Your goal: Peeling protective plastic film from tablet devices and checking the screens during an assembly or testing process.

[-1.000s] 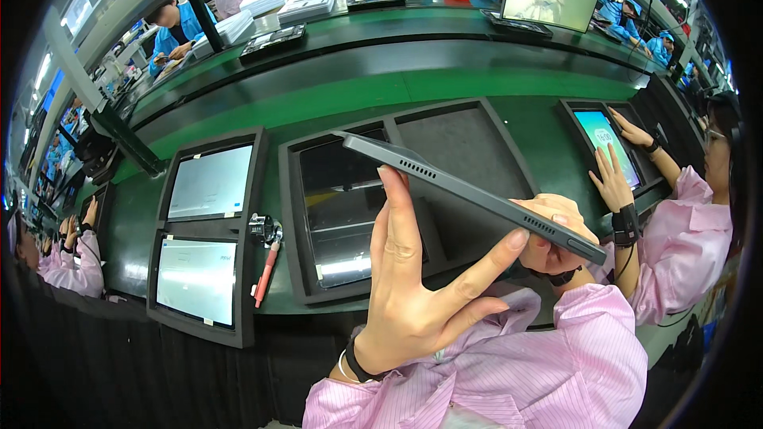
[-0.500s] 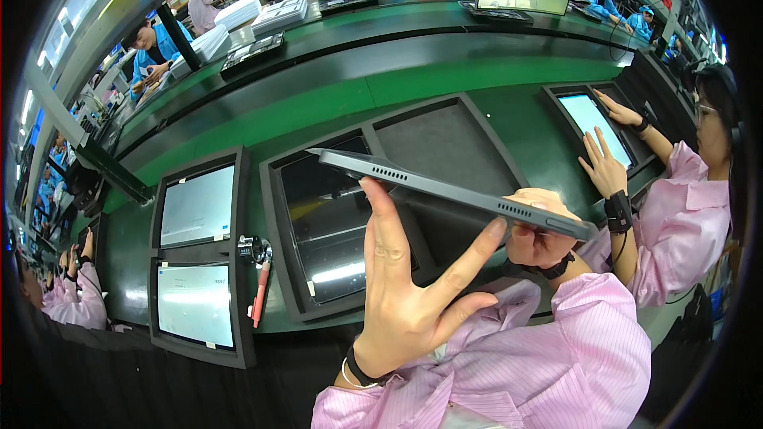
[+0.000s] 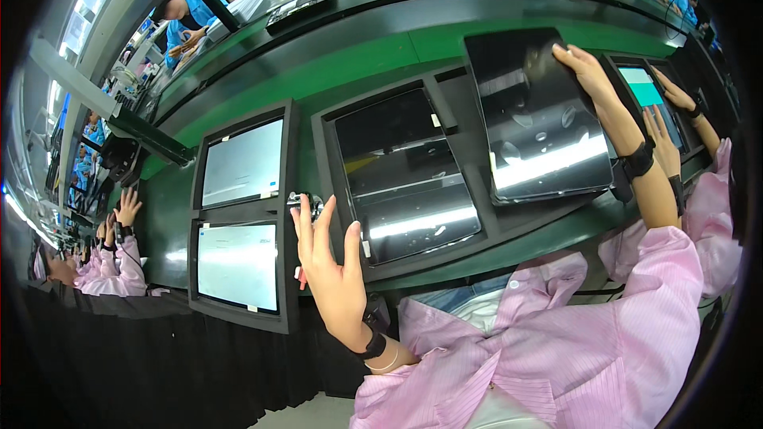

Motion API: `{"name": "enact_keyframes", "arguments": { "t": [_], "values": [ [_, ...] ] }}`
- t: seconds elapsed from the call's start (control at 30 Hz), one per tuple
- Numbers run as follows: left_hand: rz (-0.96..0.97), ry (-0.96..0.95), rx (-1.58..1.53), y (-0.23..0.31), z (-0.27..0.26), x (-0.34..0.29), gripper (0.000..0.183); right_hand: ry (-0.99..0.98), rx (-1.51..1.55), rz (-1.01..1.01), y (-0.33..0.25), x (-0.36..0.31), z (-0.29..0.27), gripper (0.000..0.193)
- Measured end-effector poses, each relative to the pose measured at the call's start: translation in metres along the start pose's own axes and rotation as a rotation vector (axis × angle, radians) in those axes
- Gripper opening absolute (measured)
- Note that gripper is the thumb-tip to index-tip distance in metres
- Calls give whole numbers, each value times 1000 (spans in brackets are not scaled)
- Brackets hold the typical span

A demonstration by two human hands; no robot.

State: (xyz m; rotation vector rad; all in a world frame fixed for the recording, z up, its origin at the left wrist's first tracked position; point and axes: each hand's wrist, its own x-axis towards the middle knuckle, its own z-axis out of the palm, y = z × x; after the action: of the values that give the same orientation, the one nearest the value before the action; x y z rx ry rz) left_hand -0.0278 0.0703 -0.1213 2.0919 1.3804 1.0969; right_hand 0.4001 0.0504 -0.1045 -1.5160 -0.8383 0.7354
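Note:
My right hand (image 3: 590, 78) grips a dark-screened tablet (image 3: 536, 123) by its upper right edge, thumb on the glass. The tablet is tilted with its screen toward me, over the right compartment of a black foam tray (image 3: 486, 218). Smudges and a bright light reflection show on its glass. In the left compartment lies a second dark tablet (image 3: 401, 171). My left hand (image 3: 332, 282) is raised with fingers spread, holding nothing, between that tray and a second tray on the left. Behind its fingertips a small black-and-silver object (image 3: 307, 205) and a red pen-like tool (image 3: 300, 276) are partly hidden.
The left tray (image 3: 195, 230) holds two lit tablets (image 3: 242, 165). At the right, a co-worker's hands (image 3: 664, 135) touch a tablet with a green-and-white screen (image 3: 642, 89). A raised green-edged bench (image 3: 381, 24) runs behind, with a metal post (image 3: 151, 133) at the left.
My right hand has turned the tablet from edge-on to screen-facing and carried it up and away. My left hand has come off the tablet and moved left. The view has shifted.

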Motion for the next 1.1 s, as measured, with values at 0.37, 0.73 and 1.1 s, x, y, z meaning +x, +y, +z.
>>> {"name": "enact_keyframes", "arguments": {
  "t": [0.37,0.73,1.1],
  "values": [
    [-33,-129,479,-7,5,-27,26,77,-1116,-794,-17,-22,39,38],
    [-122,-72,402,0,11,-59,31,-460,-1129,-767,10,-66,136,33],
    [-91,-50,218,-13,12,-60,31,-428,-792,-191,7,-91,161,54]
  ]
}}
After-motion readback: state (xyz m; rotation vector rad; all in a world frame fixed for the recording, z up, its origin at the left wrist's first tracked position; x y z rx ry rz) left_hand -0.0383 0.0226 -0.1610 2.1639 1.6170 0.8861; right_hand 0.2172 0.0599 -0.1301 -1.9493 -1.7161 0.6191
